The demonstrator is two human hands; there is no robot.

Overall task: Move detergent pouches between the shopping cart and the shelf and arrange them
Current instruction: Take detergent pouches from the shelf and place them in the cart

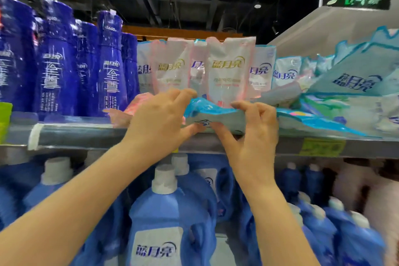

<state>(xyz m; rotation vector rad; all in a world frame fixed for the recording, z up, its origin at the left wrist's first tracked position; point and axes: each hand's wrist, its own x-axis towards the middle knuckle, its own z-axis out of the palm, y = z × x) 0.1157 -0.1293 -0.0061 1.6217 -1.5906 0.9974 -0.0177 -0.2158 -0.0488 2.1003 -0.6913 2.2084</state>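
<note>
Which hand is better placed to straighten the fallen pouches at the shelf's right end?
Probably the right: the right hand grips the blue-edged pouch beside the fallen pouches; the left hand grips it farther away.

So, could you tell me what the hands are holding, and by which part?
Both pinch the flat blue pouch by its near edge, left hand at its left end, right hand beside it, thumbs beneath.

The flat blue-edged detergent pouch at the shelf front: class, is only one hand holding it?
No, the left hand and the right hand both pinch the flat blue-edged detergent pouch.
</note>
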